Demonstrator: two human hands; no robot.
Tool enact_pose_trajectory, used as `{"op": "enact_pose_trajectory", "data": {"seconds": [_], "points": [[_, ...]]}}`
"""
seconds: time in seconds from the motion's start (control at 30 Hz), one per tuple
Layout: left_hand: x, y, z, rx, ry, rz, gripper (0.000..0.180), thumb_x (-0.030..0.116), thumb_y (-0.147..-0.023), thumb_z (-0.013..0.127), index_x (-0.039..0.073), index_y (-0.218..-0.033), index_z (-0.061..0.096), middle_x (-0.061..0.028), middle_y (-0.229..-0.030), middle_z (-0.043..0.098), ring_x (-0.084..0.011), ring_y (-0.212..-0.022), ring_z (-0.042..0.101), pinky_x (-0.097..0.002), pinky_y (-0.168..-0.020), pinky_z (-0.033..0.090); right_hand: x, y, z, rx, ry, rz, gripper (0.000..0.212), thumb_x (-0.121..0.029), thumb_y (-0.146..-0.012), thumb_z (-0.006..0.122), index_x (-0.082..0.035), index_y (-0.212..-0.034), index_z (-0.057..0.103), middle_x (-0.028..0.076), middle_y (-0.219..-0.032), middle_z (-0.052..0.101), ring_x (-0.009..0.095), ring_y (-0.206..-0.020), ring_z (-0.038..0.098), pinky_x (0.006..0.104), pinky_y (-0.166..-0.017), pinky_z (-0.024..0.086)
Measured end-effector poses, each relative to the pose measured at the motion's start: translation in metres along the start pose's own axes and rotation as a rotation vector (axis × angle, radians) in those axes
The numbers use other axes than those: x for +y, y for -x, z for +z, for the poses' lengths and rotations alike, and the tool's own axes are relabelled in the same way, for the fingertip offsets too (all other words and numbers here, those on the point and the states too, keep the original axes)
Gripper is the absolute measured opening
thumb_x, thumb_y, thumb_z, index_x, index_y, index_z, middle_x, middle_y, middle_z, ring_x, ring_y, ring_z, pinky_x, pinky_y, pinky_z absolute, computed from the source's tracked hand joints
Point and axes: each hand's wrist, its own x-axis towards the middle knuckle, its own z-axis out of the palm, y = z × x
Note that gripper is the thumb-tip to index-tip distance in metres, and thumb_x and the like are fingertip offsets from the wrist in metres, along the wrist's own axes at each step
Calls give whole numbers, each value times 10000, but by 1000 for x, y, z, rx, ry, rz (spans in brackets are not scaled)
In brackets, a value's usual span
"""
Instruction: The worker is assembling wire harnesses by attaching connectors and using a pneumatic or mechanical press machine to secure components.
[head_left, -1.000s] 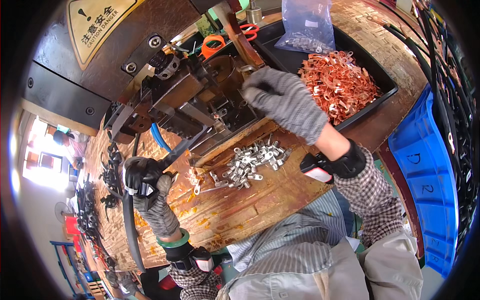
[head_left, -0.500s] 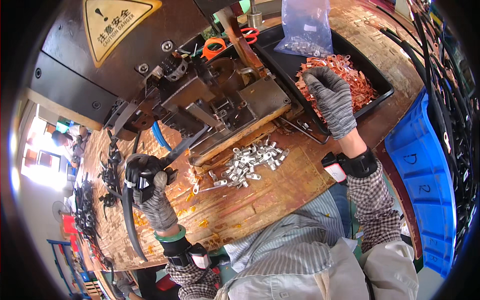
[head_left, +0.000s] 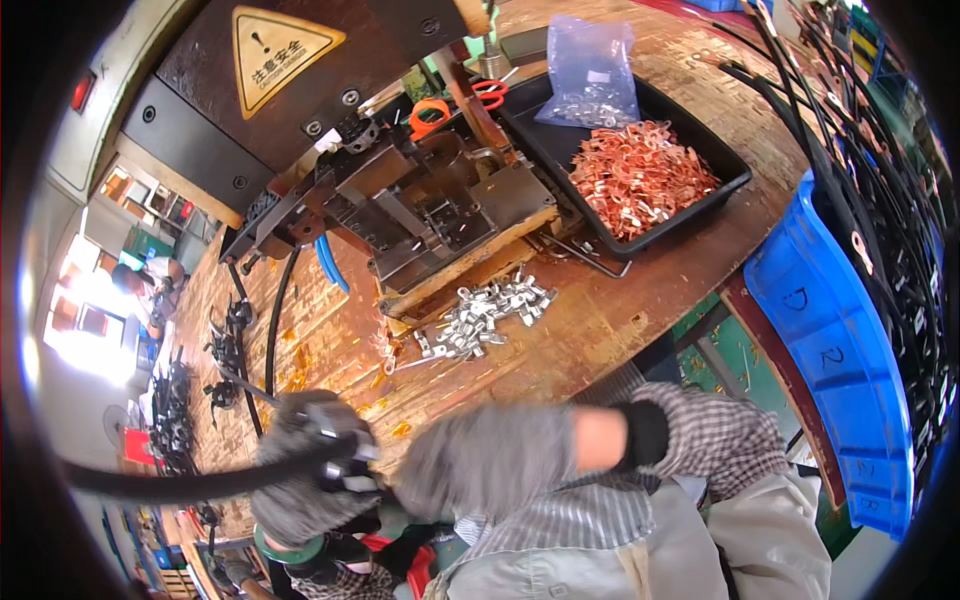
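My left hand (head_left: 305,480), in a grey knitted glove, grips a thick black cable (head_left: 190,486) close in front of my body. The cable sticks out to the left, and pale metallic bits (head_left: 350,478) show beside the fingers. My right hand (head_left: 490,462), gloved too, reaches across from the right to the cable end. Motion smears its fingers, so whether it holds anything cannot be made out. Past the hands, a pile of silver cable lugs (head_left: 485,318) lies on the wooden table (head_left: 590,325).
A dark press (head_left: 430,205) with a warning sign stands behind the lugs. Right of it, a black tray (head_left: 690,215) holds copper lugs (head_left: 640,180) and a clear bag (head_left: 590,75). A blue bin (head_left: 830,350) and hanging black cables (head_left: 880,220) line the right side.
My right hand has left the copper lugs in the tray and swung down and left to the cable end. My left hand has drawn the cable nearer to my body and turned it.
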Motion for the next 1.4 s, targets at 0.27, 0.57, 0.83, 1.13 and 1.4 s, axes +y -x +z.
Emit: {"op": "enact_pose_trajectory", "data": {"seconds": [0.27,0.57,0.83,1.13,1.4], "points": [[-42,-1,-11,-419,-936,-93,361,294,-655,709,82,-927,603,-70,-875,595,-214,-774,595,-259,-668,465,-35,-30,8,453,878,-409,269,-201,-744,453,15,-875,546,156,-843,542,292,-830,551,401,-667,469],[-60,-23,-40,-603,-1277,33,389,275,-507,781,120,-842,659,-40,-861,576,-198,-703,590,-276,-625,486,-5,37,-13,-186,619,470,135,-236,-765,486,-120,-789,550,26,-636,524,207,-623,554,346,-677,446],[-120,-12,-132,-277,-1749,-153,347,274,-487,770,139,-778,637,-103,-937,571,-277,-828,567,-360,-704,480,11,78,-6,-110,648,539,155,-165,-762,462,-57,-837,545,77,-668,542,252,-641,570,373,-585,429],[-89,-47,30,-552,-810,326,344,169,-759,644,47,-1069,561,-144,-1006,581,-316,-857,570,-342,-737,463,41,75,14,-23,521,448,198,-228,-780,487,-44,-822,545,112,-696,564,273,-641,574,384,-579,437],[-134,-50,53,-439,-713,286,214,196,-823,552,46,-966,603,-145,-803,612,-326,-754,587,-366,-663,463,39,89,-30,-34,295,637,364,-277,-755,608,-48,-1036,576,131,-952,579,299,-894,548,384,-789,441]]}}
